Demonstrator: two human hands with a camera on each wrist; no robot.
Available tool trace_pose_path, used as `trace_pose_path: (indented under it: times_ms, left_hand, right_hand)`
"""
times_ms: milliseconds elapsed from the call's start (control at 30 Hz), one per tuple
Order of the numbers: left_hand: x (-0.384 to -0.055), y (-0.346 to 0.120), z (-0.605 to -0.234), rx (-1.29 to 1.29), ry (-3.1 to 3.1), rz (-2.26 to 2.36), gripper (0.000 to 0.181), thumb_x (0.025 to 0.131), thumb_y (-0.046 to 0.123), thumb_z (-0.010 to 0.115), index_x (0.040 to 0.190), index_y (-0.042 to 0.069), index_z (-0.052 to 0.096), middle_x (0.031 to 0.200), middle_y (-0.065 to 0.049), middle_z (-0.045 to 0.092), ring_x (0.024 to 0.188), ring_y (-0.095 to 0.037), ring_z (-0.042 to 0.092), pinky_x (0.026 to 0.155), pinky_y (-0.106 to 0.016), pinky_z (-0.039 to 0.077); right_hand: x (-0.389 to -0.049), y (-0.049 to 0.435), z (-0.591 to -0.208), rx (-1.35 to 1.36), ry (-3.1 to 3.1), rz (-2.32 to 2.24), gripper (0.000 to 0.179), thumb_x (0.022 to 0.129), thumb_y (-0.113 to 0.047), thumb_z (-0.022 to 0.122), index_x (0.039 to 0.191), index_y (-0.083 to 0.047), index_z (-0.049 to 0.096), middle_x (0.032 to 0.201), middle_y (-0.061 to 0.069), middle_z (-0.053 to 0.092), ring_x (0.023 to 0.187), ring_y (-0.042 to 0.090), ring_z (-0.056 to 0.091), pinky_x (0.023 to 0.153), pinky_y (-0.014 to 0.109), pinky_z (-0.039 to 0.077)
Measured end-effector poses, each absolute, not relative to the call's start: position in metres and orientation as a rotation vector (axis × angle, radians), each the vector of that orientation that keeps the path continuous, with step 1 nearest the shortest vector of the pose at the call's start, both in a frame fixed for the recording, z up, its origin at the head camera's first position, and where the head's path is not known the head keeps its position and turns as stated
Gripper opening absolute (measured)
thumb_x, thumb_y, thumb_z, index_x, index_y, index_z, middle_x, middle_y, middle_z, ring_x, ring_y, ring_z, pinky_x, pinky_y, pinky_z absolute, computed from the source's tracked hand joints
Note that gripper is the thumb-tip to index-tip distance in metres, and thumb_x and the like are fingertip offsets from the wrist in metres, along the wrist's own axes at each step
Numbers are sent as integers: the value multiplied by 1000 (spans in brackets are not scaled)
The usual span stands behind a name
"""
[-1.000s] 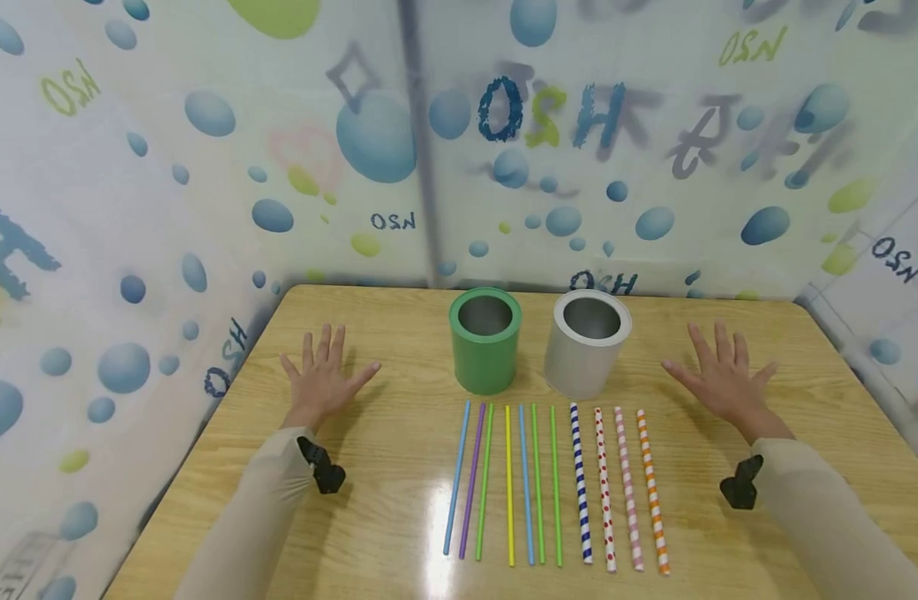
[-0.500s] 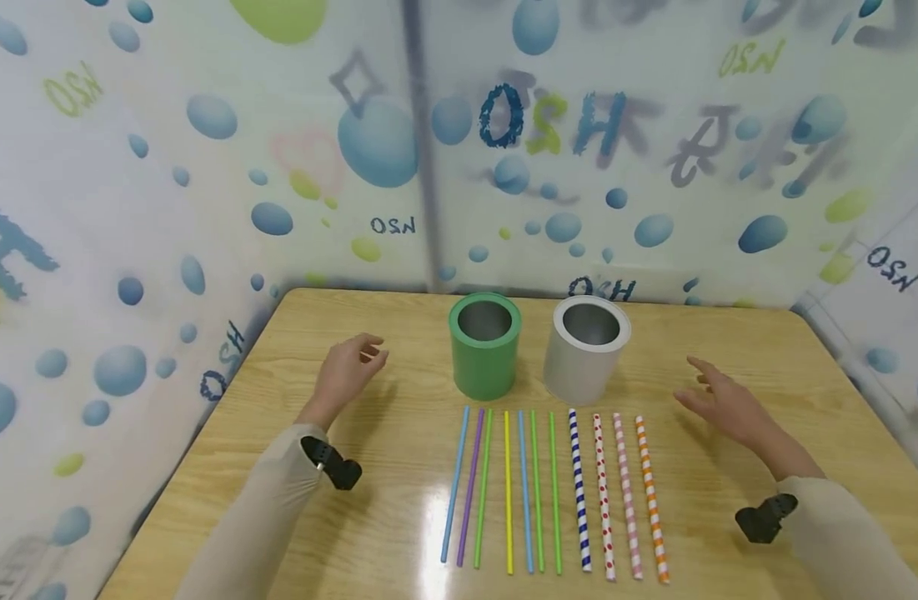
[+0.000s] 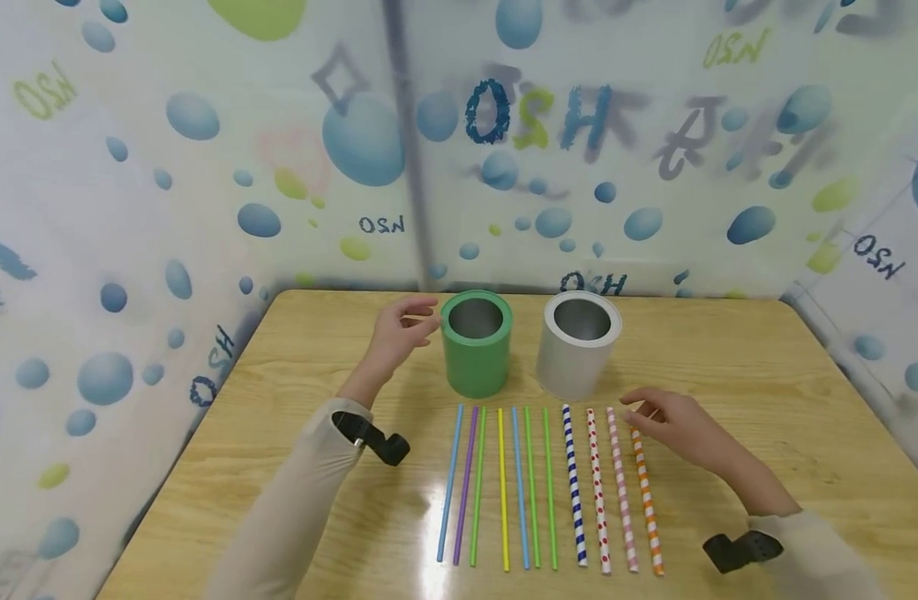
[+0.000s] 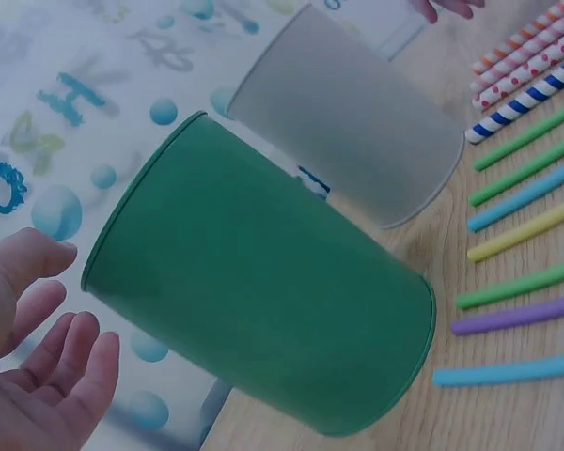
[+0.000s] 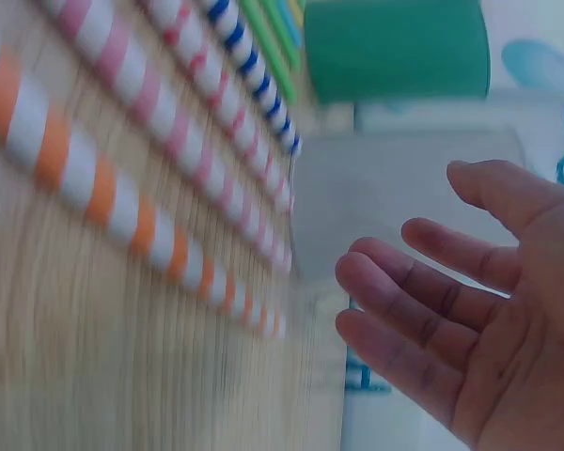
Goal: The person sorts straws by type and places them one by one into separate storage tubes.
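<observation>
1. Eleven straws lie side by side on the table (image 3: 729, 358), all on the person's side of the green can (image 3: 477, 362). Seven thin plain straws (image 3: 503, 492) run from straight in front of it towards the right; four thick patterned straws (image 3: 598, 500) lie farther right of it.
2. The white can (image 3: 574, 367) stands upright to the right of the green can, a gap between the two; the green one is upright as well.
3. The work looks to be at its very start: no straw is off the table, and none shows above either rim. On that reading, all the handling is left. The bottoms of the cans are hidden.
4. The left hand (image 3: 398, 337) is just beside the green can's left side, near rim height, its forearm slanting in from the near left. Thumb and fingers are parted and loosely bent, with nothing in the grip; whether a fingertip touches the can, I cannot tell.
5. The right hand (image 3: 670, 423) is to the near right of the green can, by the far ends of the pink-striped straw (image 3: 624, 500) and the orange-striped straw (image 3: 647, 500). Its fingers are spread, lightly bent and hold nothing; the right wrist view shows them apart from the straws.
</observation>
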State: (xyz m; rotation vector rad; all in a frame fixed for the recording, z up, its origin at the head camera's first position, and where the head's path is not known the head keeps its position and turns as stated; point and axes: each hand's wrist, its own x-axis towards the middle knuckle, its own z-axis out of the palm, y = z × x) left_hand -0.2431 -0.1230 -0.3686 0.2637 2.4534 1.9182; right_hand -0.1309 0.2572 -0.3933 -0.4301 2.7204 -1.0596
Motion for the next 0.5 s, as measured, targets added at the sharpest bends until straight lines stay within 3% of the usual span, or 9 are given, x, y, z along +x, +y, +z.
trace_pose_path:
  times_ms: [200, 367, 500]
  left_hand:
    - [-248, -115, -374, 214, 2374, 1971, 37, 83, 12, 68, 118, 2, 59, 106, -15, 51, 91, -22, 56, 74, -36, 54]
    - [-249, -109, -375, 134, 2346, 2013, 33, 82, 9, 69, 114, 3, 61, 100, -12, 52, 88, -21, 56, 75, -39, 53]
    - [-249, -104, -375, 112, 2349, 2030, 33, 82, 7, 68, 113, 3, 61, 97, -12, 53, 85, -19, 56, 73, -36, 54]
  right_hand:
    - [-130, 221, -395, -512, 2633, -1214, 35, 93, -23, 55, 117, 3, 56, 89, 9, 62, 74, 19, 56, 59, 30, 50]
    - [-136, 196, -410, -415, 2527, -1425, 35, 92, -19, 56, 116, 6, 56, 78, 15, 60, 64, 29, 60, 54, 36, 53]
    - [-139, 179, -424, -292, 2450, -1575, 34, 90, -15, 58, 112, 11, 55, 72, 16, 60, 59, 28, 61, 51, 36, 54]
